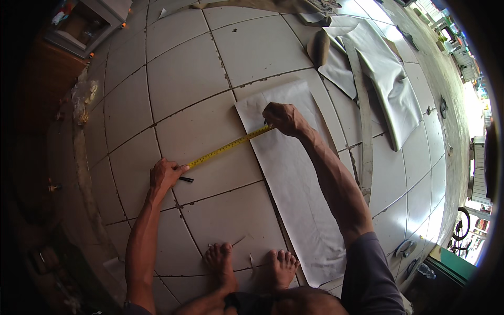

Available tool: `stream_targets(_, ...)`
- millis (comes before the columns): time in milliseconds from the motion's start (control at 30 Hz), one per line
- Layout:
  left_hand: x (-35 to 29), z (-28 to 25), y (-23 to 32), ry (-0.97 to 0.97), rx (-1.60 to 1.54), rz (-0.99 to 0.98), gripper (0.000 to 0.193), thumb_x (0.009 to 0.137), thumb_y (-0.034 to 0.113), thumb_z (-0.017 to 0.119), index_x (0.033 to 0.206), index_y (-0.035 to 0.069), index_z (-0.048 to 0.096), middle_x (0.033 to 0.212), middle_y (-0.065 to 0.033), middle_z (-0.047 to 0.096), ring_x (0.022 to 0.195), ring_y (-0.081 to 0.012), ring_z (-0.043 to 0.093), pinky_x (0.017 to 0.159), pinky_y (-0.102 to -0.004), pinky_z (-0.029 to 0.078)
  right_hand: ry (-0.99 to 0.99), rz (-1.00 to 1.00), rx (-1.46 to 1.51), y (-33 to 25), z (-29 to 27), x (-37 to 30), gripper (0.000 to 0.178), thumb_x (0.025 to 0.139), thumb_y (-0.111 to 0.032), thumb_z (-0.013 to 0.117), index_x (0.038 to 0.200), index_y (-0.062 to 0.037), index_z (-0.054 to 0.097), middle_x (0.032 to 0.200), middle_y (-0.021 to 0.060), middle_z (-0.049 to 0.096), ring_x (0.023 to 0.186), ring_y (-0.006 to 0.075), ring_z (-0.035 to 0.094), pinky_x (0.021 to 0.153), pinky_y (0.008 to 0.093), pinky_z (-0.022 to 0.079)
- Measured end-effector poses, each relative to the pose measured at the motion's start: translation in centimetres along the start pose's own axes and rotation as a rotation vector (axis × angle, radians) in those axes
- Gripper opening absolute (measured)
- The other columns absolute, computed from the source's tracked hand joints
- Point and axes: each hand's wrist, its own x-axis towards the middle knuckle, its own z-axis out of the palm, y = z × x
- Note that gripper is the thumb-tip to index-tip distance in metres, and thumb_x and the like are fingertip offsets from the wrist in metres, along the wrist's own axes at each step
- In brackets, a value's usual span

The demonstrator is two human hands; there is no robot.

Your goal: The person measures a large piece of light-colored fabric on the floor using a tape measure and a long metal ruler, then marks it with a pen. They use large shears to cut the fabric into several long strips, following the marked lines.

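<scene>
A yellow measuring tape [226, 148] is stretched between my hands, above the tiled floor. My left hand [165, 174] pinches one end of it. A short dark stick-like thing [186, 179] juts out beside those fingers; its kind is unclear. My right hand [283, 118] is closed on the tape's other end, over a long sheet of whitish material [299, 194]. Something small and dark shows at the right fingertips, mostly hidden. The sheet lies flat on the floor, running from beyond my right hand back to beside my right foot [283, 268].
More pale sheet material [383, 79] lies folded at the far right, with a long narrow strip [362, 121] beside it. Brownish fabric [262, 5] is along the far edge. A grey-framed cabinet [86, 29] stands far left. A plastic bottle [426, 271] lies at lower right.
</scene>
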Motion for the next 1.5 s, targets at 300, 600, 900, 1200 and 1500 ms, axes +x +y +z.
stream_targets(300,0.4,0.0,0.4,0.053,0.001,0.001,0.058,0.086,0.064,0.073,0.087,0.006,0.078,0.088,-0.0147,0.066,0.089,-0.0288,0.066,0.077,-0.0459,0.055,0.002,-0.164,-0.066,1.7,0.1,1.1,0.007,0.096,-0.008,0.061,0.095,-0.0018,0.065,0.079,0.0112,0.071,0.075,0.0262,0.075,0.067,0.0366,0.059)
stream_targets(600,0.6,0.1,0.3,0.03,0.003,-0.026,0.059,0.085,0.066,0.073,0.093,0.008,0.08,0.09,-0.0144,0.066,0.093,-0.029,0.067,0.081,-0.0455,0.056,-0.011,-0.214,-0.142,1.5,0.1,1.1,0.004,0.094,-0.006,0.061,0.094,-0.0029,0.064,0.08,0.011,0.07,0.075,0.0272,0.075,0.067,0.0372,0.059)
stream_targets(900,0.3,-0.1,0.6,0.039,0.002,-0.026,0.059,0.085,0.066,0.073,0.091,0.007,0.08,0.093,-0.0148,0.066,0.094,-0.0295,0.067,0.083,-0.0453,0.056,-0.016,-0.144,-0.079,0.0,-0.3,0.7,0.004,0.094,-0.007,0.062,0.095,-0.0037,0.064,0.082,0.0088,0.069,0.077,0.0265,0.074,0.068,0.0377,0.059)
stream_targets(1200,0.4,0.0,0.5,0.035,0.003,-0.022,0.059,0.086,0.066,0.073,0.091,0.008,0.079,0.093,-0.0145,0.066,0.092,-0.0297,0.067,0.081,-0.0459,0.055,-0.041,-0.164,-0.122,0.3,-0.3,0.8,0.001,0.092,-0.005,0.064,0.094,-0.0042,0.064,0.081,0.0084,0.068,0.077,0.0269,0.074,0.068,0.0375,0.059)
stream_targets(1500,0.4,0.0,0.5,0.04,0.0,-0.02,0.06,0.085,0.066,0.073,0.092,0.007,0.08,0.093,-0.0151,0.066,0.093,-0.0297,0.068,0.082,-0.0461,0.055,-0.029,-0.102,-0.187,0.1,-0.1,0.9,0.015,0.099,-0.013,0.057,0.099,-0.0021,0.066,0.084,0.0101,0.072,0.076,0.0232,0.074,0.069,0.0354,0.059)
